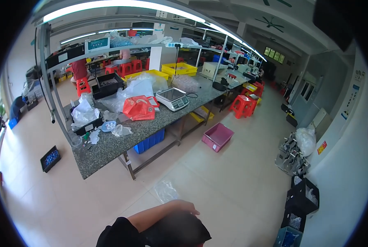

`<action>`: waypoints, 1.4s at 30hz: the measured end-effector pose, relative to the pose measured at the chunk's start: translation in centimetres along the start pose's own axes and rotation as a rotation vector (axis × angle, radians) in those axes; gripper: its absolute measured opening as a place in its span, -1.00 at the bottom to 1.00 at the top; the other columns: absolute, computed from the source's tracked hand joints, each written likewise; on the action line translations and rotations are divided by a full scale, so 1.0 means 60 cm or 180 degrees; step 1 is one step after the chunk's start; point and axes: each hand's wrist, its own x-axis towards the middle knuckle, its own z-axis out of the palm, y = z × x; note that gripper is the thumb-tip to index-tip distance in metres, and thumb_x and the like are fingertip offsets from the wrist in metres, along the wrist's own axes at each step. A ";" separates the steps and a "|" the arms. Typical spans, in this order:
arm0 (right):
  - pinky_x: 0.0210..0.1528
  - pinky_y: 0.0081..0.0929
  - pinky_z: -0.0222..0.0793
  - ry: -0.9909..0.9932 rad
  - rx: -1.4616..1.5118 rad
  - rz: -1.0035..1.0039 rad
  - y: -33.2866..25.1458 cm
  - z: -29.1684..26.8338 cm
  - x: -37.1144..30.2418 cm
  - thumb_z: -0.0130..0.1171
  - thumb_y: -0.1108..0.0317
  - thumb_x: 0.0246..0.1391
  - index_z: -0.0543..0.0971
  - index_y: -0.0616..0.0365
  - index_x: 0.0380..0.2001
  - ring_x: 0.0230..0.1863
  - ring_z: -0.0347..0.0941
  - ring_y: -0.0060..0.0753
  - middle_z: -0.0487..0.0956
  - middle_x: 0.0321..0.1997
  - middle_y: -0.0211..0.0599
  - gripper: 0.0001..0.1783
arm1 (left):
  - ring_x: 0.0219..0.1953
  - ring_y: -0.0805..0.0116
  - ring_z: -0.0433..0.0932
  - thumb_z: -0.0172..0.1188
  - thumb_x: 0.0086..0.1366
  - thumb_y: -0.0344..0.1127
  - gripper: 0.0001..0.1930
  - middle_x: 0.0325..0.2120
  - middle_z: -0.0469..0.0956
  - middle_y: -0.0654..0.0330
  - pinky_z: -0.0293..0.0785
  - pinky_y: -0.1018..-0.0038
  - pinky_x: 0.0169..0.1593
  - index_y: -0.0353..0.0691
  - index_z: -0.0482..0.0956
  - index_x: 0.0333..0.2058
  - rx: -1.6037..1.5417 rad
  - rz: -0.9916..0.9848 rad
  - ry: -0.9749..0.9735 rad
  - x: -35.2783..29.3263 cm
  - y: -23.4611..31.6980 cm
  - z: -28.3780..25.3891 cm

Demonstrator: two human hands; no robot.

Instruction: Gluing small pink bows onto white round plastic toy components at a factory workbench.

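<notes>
My left hand [185, 206] reaches across from the lower left, its bare forearm [155, 216] coming out of a black sleeve [119, 234]. It lies at the upper edge of a dark, blurred piece of black cloth [180, 231], apparently my own clothing. A few fingertips bend down at its right side, but most of the fingers are hidden, so whether they grip anything does not show. Just beyond the hand, a clear plastic bag [166, 191] lies flat on the floor. My right hand is out of sight.
Ahead stands a granite-topped workbench [104, 158] bearing a weighing scale [172, 99], a red bag [139, 108] and black bins. A pink crate [217, 137] sits on the floor, with red stools [242, 106] farther back. Black crates [302, 196] line the right wall; a small black tray [50, 159] lies left.
</notes>
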 end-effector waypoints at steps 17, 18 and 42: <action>-0.61 -0.33 0.37 0.0093 -0.1473 0.1156 0.093 -0.361 0.589 -0.01 0.39 -0.25 0.54 0.15 -0.75 -0.62 0.47 -0.26 0.52 -0.66 -0.16 -0.82 | -0.30 0.41 0.43 -0.04 0.24 -0.14 -0.65 -0.35 0.51 0.22 0.35 0.49 -0.18 -0.33 0.50 -0.21 -0.0597 0.0261 -0.0261 0.694 0.192 -0.419; -0.48 -0.32 0.41 0.0239 -0.1799 0.1097 0.051 -0.407 0.699 -0.07 0.33 -0.14 0.55 0.19 -0.61 -0.43 0.50 -0.27 0.54 -0.51 -0.14 -0.77 | -0.33 0.44 0.42 -0.04 0.24 -0.12 -0.64 -0.38 0.51 0.24 0.35 0.51 -0.22 -0.33 0.50 -0.23 -0.0656 0.0139 -0.0304 0.743 0.221 -0.440; -0.34 -0.41 0.39 -0.0287 -0.1838 0.0429 0.060 -0.892 1.643 -0.05 0.28 -0.05 0.52 0.15 -0.33 -0.29 0.45 -0.37 0.53 -0.30 -0.25 -0.74 | -0.35 0.45 0.45 0.00 0.14 0.13 -0.49 -0.33 0.53 0.20 0.39 0.54 -0.24 -0.20 0.53 -0.17 -0.0358 -0.0942 -0.0358 1.592 0.719 -1.096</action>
